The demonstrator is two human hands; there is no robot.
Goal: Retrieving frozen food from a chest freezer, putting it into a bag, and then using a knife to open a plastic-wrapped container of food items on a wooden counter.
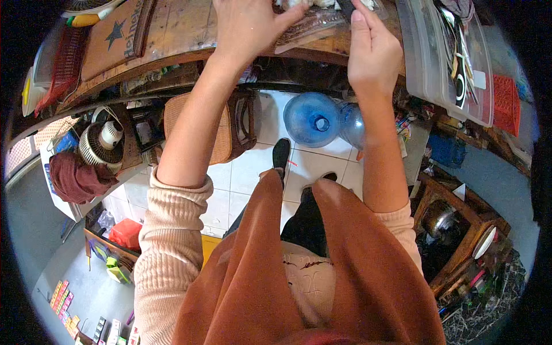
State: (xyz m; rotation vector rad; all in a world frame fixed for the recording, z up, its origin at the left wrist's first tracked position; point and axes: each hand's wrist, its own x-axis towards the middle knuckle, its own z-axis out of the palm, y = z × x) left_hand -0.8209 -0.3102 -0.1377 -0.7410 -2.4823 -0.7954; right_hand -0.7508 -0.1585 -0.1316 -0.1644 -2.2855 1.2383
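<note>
At the top edge of the view, my left hand (247, 26) reaches over the wooden table with its thumb stretched out to the right; the fingertips are cut off by the picture's edge. To its right, my right hand (375, 52) is closed, thumb and forefinger pressed on a dark, narrow object (347, 7), whose far end is out of view. White pieces (322, 3) lie between the two hands. Beneath them, a sheet of clear plastic (307, 33) reaches the near edge of the table (190, 29).
A clear plastic box (417, 57) with scissors (460, 86) stands at the right. Blue water bottles (310, 118) and a woven stool (190, 123) are below the table. A fan (103, 141) and brown cloth (80, 178) sit at left, a wooden cabinet (483, 221) at right.
</note>
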